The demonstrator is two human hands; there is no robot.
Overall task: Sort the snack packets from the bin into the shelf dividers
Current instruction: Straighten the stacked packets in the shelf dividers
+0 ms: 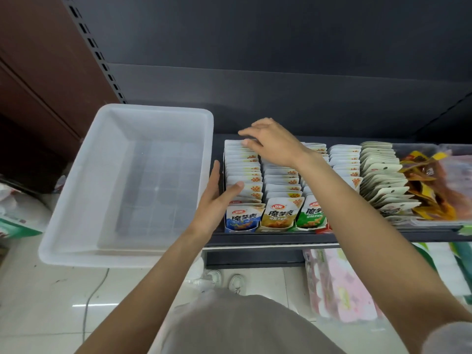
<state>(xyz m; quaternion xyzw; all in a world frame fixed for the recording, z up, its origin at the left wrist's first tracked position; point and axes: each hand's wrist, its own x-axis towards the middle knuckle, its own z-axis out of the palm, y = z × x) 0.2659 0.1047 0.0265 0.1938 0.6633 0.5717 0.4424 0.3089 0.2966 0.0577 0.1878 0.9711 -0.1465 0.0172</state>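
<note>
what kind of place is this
Most likely a small shop aisle: a dark metal shelf with slotted uprights, rows of identical snack packets standing in dividers, and an emptied clear plastic bin used for restocking.

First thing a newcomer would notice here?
Probably the clear plastic bin on the left, with no packets in it, and the tight rows of snack packets filed on the shelf beside it. Both hands work the blue-fronted row: left hand at its side, right hand on the back packets.
</note>
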